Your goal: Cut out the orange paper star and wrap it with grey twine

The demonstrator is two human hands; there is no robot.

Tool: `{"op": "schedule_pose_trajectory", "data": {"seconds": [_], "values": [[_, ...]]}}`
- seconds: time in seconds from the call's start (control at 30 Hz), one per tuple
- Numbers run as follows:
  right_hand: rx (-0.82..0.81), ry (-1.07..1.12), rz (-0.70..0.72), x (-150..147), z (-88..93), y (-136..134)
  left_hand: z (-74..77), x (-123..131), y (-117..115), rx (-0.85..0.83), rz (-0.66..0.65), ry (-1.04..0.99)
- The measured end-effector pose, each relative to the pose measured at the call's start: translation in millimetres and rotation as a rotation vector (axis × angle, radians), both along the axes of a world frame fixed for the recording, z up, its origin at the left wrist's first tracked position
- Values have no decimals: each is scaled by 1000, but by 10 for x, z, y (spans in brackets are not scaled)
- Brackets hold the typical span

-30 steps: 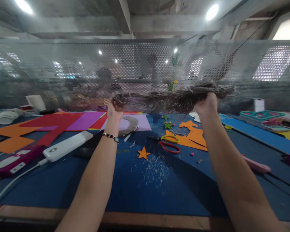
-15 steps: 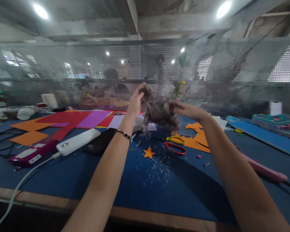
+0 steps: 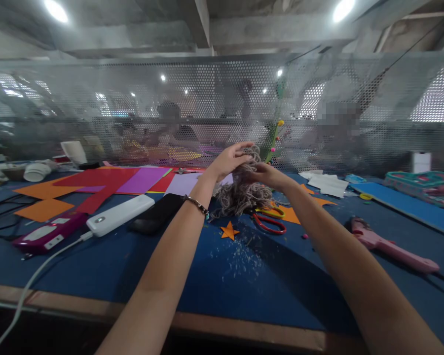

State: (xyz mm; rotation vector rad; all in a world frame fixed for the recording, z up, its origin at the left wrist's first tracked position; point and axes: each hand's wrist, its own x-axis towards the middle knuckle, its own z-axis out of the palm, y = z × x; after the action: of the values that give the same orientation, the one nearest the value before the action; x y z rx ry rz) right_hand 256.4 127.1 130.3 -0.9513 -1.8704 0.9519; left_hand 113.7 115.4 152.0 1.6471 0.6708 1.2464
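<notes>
Both our forearms were cut off by the lower frame edge, and so was the white cable [image 3: 29,286] at the lower left. The table [image 3: 244,331] showed a wooden front edge; a blue mat [image 3: 133,266] covered the rest. White clippings [image 3: 240,256] lay scattered on the mat, with an orange star [image 3: 229,230] just beyond them.

To the left lay a magenta device [image 3: 44,235], a white device [image 3: 120,214] joined to the cable, and a black phone [image 3: 157,219], side by side. We could not identify either device. A pink tool [image 3: 392,244] lay well apart on the right.

The scissors [image 3: 268,222] were partly hidden behind our right forearm and the yarn [image 3: 240,195]. The yarn, a grey tangled bundle, hung between our hands over the middle of the table, its lower strands near or on the mat; we could not tell which.

Our left hand [image 3: 231,160] curled over the top of the yarn. Our right hand [image 3: 268,175] gripped it from the right, fingertips buried in the strands.

Farther back lay red and purple paper [image 3: 133,180], part of it hidden by our left arm, and a basket [image 3: 422,180] at the right. A perforated screen [image 3: 133,108] blurred everything behind it.
</notes>
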Motion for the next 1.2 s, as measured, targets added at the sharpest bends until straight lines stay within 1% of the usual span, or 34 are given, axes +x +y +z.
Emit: {"op": "schedule_pose_trajectory", "data": {"seconds": [0.13, 0.3, 0.37, 0.53, 0.63, 0.73, 0.83, 0.93, 1.07, 1.2], "values": [[81, 129, -114, 197, 111, 65, -66, -88, 152, -3, 146, -89], [152, 260, -315, 517, 206, 124, -82, -306, 327, -4, 375, -311], [156, 289, -389, 599, 206, 136, -72, -406, 361, -31, 419, -410], [127, 339, -564, 731, 189, 196, -78, -663, 392, -135, 483, -617], [83, 387, -655, 784, 188, 235, -115, -807, 396, -165, 540, -700], [39, 444, -721, 815, 187, 258, -146, -899, 401, -167, 584, -734], [2, 490, -762, 832, 184, 274, -141, -911, 414, -146, 603, -707], [-20, 513, -778, 849, 171, 290, -103, -864, 426, -98, 610, -615], [-48, 488, -774, 875, 114, 311, -47, -793, 381, 6, 626, -404], [-54, 434, -787, 919, 73, 342, 11, -765, 253, 134, 670, -146]]}}
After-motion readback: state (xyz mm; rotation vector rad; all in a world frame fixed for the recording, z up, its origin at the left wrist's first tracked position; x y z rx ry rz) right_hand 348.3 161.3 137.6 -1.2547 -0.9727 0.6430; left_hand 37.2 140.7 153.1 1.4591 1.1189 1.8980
